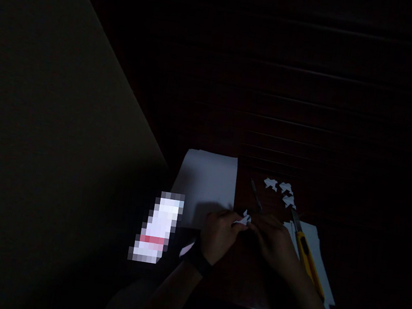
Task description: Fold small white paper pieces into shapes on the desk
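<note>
Between my two hands is a small folded piece of white paper [244, 219]. My left hand [217, 235], with a dark band at its wrist, is closed on the paper's left side. From the other side, the fingers of my right hand [273, 241] are closed on it too. Three similar folded paper pieces [270, 184] lie beyond my right hand. A yellow utility knife [308, 260] with its blade out rests on white paper sheets [323, 267] beside my right forearm. Just past my fingers lies a thin metal blade or tool [256, 195], its exact kind unclear.
A stack of white paper [207, 180] lies beyond my left hand. To its near left glows a phone-like screen [158, 227], blurred into blocks. A pale wall [60, 117] rises at the left. Dark wooden panelling [296, 95] stands behind the dim table [241, 278].
</note>
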`<state>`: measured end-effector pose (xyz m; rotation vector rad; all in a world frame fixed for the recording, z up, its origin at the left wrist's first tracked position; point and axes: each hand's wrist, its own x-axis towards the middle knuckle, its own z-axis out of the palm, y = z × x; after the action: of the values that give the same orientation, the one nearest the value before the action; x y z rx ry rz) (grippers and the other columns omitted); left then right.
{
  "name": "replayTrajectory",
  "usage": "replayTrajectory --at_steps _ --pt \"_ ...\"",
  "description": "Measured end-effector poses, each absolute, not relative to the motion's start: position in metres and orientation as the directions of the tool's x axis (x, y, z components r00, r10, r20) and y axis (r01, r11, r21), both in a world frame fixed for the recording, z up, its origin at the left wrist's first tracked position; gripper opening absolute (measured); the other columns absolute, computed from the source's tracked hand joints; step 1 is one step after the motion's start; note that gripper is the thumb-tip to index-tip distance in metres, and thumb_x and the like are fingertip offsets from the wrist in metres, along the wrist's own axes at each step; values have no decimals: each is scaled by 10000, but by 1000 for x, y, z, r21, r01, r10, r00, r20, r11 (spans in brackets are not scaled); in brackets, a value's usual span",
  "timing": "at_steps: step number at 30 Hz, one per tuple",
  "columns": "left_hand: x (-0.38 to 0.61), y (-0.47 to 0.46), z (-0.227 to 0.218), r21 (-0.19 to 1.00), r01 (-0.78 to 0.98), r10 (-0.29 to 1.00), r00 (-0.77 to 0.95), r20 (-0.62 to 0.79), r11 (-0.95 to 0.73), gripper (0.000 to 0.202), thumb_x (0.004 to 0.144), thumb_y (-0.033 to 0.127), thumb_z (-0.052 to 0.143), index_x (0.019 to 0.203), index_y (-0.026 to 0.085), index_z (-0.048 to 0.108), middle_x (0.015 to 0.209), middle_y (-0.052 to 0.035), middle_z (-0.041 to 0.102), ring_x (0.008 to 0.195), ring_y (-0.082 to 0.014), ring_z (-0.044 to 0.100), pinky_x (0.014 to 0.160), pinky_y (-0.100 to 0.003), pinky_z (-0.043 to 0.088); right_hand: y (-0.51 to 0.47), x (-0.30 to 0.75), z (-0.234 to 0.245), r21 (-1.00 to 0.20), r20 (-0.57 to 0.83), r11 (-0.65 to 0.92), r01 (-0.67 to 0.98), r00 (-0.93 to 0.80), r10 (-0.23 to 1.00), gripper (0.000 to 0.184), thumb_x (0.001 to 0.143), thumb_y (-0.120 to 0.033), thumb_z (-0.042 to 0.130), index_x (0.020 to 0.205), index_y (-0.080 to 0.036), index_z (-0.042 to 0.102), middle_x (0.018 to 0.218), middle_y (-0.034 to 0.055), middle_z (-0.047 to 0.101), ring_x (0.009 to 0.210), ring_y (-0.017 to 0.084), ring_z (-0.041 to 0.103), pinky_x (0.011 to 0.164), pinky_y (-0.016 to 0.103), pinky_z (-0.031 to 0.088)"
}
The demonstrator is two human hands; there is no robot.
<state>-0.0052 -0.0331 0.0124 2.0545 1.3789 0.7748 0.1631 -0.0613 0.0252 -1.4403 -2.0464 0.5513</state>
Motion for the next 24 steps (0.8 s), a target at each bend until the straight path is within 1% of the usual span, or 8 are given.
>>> replayTrajectory --at_steps 5,8,12,15,18,20,22,24 --pt "-4 -35 13 691 641 937 300 176 -335 62 764 254 634 799 218 671 807 -22 693 738 -156 617 668 -253 425 -61 161 21 -698 217 280 659 -179 960 240 871 -218 491 1042 -254 657 1042 49 660 980 212 583 866 362 447" --pt "-3 -36 12 728 609 942 296 160 -314 68 758 257 636 803 215 666 827 -26 689 758 -161 614 677 -254 427 -61 161 22 -742 182 221 633 -127 975 214 859 -243 508 976 -251 688 997 47 681 955 216 603 854 361 455" --pt "-1 -35 12 858 458 948 306 93 -232 134 774 299 610 862 215 667 855 -23 690 768 -155 619 665 -235 439 -60 162 27 -822 69 76 564 -33 997 216 852 -306 514 916 -230 706 924 50 705 880 223 639 786 349 483" --pt "-1 -32 11 936 320 939 343 29 -146 197 828 324 528 854 194 674 777 -25 690 702 -140 622 626 -221 442 -60 165 31 -871 -34 -41 489 23 999 233 825 -348 544 883 -207 721 844 55 721 778 224 660 695 323 497" --pt "-2 -30 9 967 247 926 375 -43 -56 266 834 370 509 839 167 680 694 -36 680 610 -133 601 550 -213 427 -59 166 29 -906 -145 -167 388 87 986 234 774 -356 604 827 -169 735 725 62 721 663 218 653 586 291 482" --pt "-2 -30 7 977 211 917 391 -79 -6 283 814 393 532 833 153 682 675 -42 675 560 -124 577 502 -206 406 -59 166 26 -927 -220 -247 281 126 967 236 737 -346 643 801 -139 736 678 72 713 606 209 639 531 275 463" --pt "-2 -29 6 984 171 909 402 -111 44 293 804 399 543 831 142 681 663 -46 672 526 -114 556 477 -200 391 -59 167 24 -942 -267 -287 174 132 955 239 722 -333 658 806 -122 733 680 80 712 586 197 628 515 267 455" --pt "-3 -28 5 987 136 904 407 -130 81 292 799 392 553 837 131 681 660 -50 672 513 -108 549 473 -196 391 -60 168 23 -950 -280 -290 116 96 955 229 728 -318 650 824 -128 731 713 80 716 613 192 630 540 267 461"
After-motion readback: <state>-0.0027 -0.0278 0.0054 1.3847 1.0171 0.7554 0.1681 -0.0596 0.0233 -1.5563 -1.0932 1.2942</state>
